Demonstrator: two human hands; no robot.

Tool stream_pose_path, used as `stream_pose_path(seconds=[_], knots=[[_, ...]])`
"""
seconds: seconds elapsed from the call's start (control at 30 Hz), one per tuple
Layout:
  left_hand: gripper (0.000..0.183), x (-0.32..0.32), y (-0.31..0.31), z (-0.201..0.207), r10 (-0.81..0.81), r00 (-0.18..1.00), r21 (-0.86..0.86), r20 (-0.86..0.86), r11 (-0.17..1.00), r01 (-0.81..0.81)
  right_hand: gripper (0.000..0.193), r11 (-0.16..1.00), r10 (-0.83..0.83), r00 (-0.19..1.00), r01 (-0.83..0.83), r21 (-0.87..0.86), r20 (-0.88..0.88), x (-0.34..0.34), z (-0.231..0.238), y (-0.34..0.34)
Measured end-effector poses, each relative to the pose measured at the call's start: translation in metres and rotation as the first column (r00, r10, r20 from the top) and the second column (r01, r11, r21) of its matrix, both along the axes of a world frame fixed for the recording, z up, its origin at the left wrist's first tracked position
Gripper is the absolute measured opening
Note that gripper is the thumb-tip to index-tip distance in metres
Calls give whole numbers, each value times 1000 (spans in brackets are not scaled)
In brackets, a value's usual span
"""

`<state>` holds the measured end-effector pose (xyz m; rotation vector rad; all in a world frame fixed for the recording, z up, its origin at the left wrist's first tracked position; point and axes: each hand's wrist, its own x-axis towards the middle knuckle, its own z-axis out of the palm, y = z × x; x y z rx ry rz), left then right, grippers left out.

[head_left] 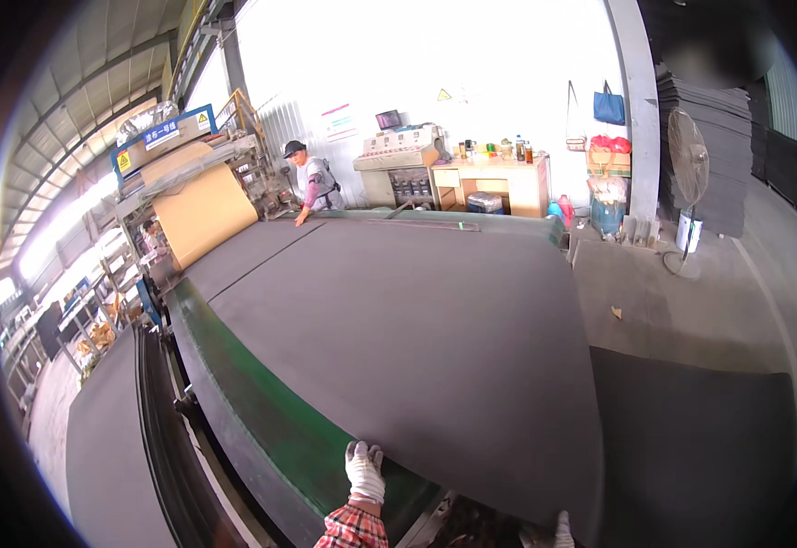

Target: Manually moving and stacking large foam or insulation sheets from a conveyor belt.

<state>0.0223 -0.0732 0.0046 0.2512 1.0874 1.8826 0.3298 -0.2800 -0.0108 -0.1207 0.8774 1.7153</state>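
A large dark grey sheet lies flat across a green conveyor belt. My left hand, in a white knitted glove below a red checked sleeve, has its fingers closed at the sheet's near left edge. Low at the picture's edge, my right hand shows only in part. Its gloved thumb rests on top of the sheet's near right corner, with the other fingers hidden beneath. Beyond a narrow dark gap lies a second grey sheet, where a co-worker in a dark cap has a hand at its far edge.
Tan sheeting hangs from a machine at the far left. A control console and wooden desk stand behind the belt. To the right are a standing fan, stacked dark sheets and a dark sheet low down.
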Motion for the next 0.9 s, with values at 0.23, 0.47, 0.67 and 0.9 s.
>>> stream_pose_path(seconds=[0.23, 0.47, 0.67, 0.9], knots=[[20, 51, -122, -70, -200, 333, -79, -922, 936, 343, 51, 631, 137, 430, -732, 256, 892, -52, 29, 40], [53, 78, -206, -22, -378, -515, -605, -769, 690, 398, 22, 800, 1, 176, -591, 105, 984, 50, 9, 37], [52, 79, -190, -45, -436, -504, -650, -746, 641, 407, 55, 585, 267, -894, -147, -798, 360, 131, -154, 10], [56, 94, -194, -43, -440, -548, -666, -711, 671, 326, 62, 203, -233, -971, -110, -973, 61, 113, -309, -5]])
